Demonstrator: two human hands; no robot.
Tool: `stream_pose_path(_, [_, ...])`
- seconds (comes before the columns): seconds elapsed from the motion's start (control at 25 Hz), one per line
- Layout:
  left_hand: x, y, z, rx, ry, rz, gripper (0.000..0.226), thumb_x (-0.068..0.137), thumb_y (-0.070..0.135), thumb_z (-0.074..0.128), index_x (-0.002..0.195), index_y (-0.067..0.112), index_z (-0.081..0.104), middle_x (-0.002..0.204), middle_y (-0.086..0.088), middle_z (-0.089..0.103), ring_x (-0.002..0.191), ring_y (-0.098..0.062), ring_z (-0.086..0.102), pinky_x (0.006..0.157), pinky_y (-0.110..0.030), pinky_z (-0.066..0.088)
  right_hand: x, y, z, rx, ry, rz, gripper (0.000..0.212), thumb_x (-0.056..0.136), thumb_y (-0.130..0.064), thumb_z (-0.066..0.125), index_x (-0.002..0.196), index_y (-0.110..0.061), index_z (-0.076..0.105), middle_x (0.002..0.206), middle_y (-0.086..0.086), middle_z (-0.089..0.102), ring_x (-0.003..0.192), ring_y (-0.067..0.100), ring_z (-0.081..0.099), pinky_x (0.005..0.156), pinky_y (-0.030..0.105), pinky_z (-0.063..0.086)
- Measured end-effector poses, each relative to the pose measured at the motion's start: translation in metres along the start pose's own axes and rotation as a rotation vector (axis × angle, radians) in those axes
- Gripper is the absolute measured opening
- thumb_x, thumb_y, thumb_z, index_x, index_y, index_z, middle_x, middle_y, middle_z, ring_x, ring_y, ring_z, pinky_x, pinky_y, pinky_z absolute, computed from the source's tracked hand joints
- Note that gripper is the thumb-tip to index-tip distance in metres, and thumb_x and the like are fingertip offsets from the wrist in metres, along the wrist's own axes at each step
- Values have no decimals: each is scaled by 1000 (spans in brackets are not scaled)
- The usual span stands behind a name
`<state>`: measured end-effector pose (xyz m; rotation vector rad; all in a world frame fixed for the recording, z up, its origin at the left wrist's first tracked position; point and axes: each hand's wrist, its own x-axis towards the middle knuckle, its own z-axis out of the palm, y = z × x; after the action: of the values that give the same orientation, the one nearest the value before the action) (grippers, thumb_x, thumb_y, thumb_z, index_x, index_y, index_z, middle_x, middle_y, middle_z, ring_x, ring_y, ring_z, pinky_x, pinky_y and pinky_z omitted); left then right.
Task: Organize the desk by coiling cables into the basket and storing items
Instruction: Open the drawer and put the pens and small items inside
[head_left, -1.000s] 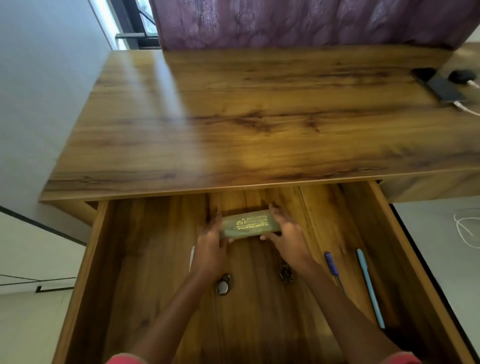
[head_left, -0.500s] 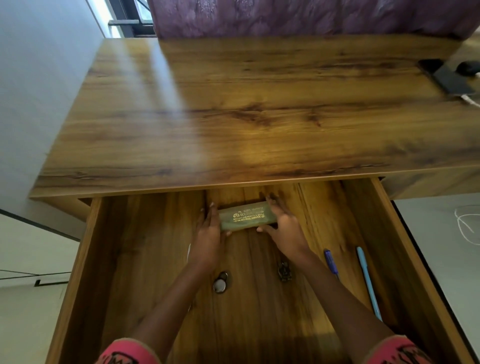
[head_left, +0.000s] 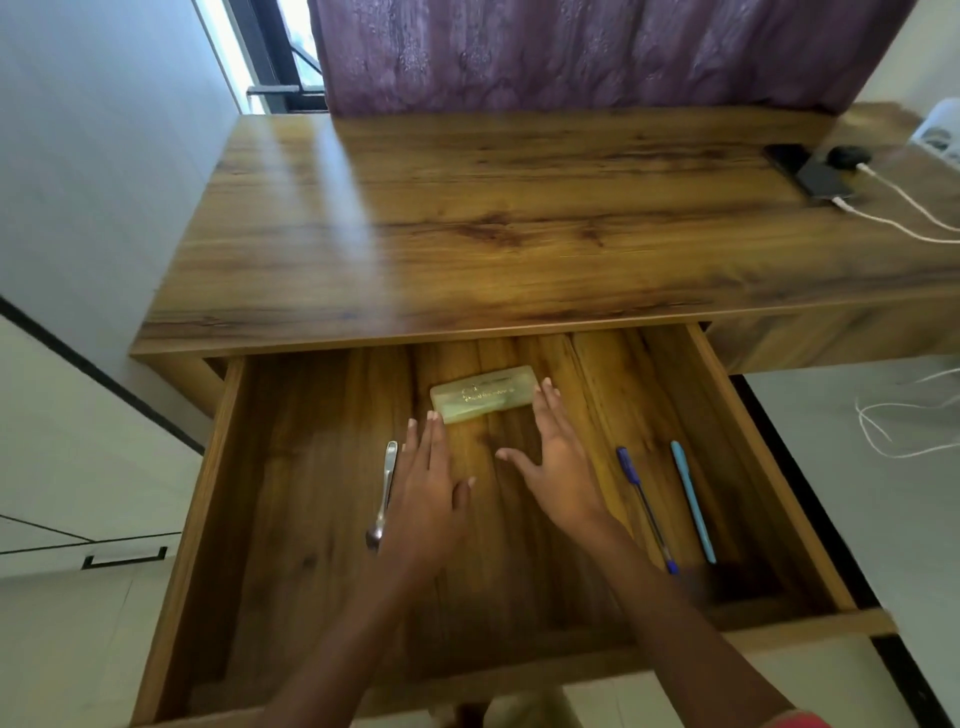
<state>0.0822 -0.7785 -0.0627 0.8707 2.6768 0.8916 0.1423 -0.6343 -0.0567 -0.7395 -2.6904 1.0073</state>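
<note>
A flat green case with gold lettering lies at the back of the open wooden drawer. My left hand is flat and open just in front of the case's left end, fingertips close to it. My right hand is open too, fingers spread, its fingertips beside the case's right end. Neither hand holds anything. On the desk's far right, white cables run from a dark phone and a black plug.
In the drawer a metal spoon lies left of my left hand; a dark blue pen and a light blue pen lie to the right. More white cable trails on the floor at right. A white basket peeks in at the far right.
Both hands have let go of the green case and drawn back toward me, fingers spread. The case now rests at the back of the drawer. The camera view has shifted.
</note>
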Motion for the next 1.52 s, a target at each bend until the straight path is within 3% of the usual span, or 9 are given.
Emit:
stream_pose_path(0.16, [-58,6,-10,-27,35,22,70,94,32,46,146,15,3,148,11,-7,138,-7,-14,113,-30,6,-50,-10,-14,-40,49,-46,73,93,-38,50,149,-18,7,158,-6,-2,143,7,-7,111,20,6])
stream_pose_path(0.32, [-126,2,-2,74,84,18,62,95,45,35,145,11,21,154,-5,19,141,-18,2,110,-37,11,-113,-6,-17,-179,33,-92,67,95,-43,41,148,-19,7,153,-9,-10,141,6,-13,112,23,6])
stream_pose_path(0.44, [-159,-1,6,262,78,41,67,96,52,14,137,5,38,145,-14,40,138,-33,23,108,-52,15,-155,4,-7,-299,84,-146,63,95,-50,27,145,-11,25,155,5,13,143,20,6,114,37,18])
stream_pose_path(0.52, [-180,-4,13,380,79,59,67,96,52,10,139,6,34,146,-14,38,139,-34,23,114,-50,15,-180,14,0,-426,95,-185,66,97,-53,15,143,-8,28,153,11,23,143,26,12,117,41,14])
stream_pose_path(0.64, [-206,-11,20,470,101,122,69,93,51,28,144,6,19,152,-15,26,141,-32,15,116,-44,5,-213,30,7,-574,81,-209,70,95,-57,15,145,-8,20,153,13,22,142,25,9,115,40,3])
stream_pose_path(0.8, [-212,-10,20,524,63,159,99,73,40,71,145,1,15,152,-19,18,141,-36,12,114,-47,9,-232,44,12,-661,63,-206,77,91,-59,20,147,-7,9,153,13,22,143,27,9,115,41,1])
stream_pose_path(1.12, [-190,-16,21,621,61,169,110,61,38,78,144,0,17,152,-21,20,141,-38,12,111,-53,19,-207,45,17,-643,66,-190,81,89,-62,25,146,-6,9,153,15,21,142,29,10,114,40,0])
stream_pose_path(1.32, [-143,-20,17,639,66,168,114,58,38,79,144,-1,16,152,-22,20,140,-38,11,110,-53,17,-160,44,18,-646,90,-202,83,88,-63,25,146,-6,7,154,15,19,142,29,7,114,41,1])
stream_pose_path(1.52, [-84,-28,16,610,86,164,121,58,41,79,146,2,5,154,-19,8,142,-35,-3,112,-53,11,-101,45,23,-655,116,-200,87,86,-63,28,147,-9,-3,154,14,16,143,29,7,115,41,1])
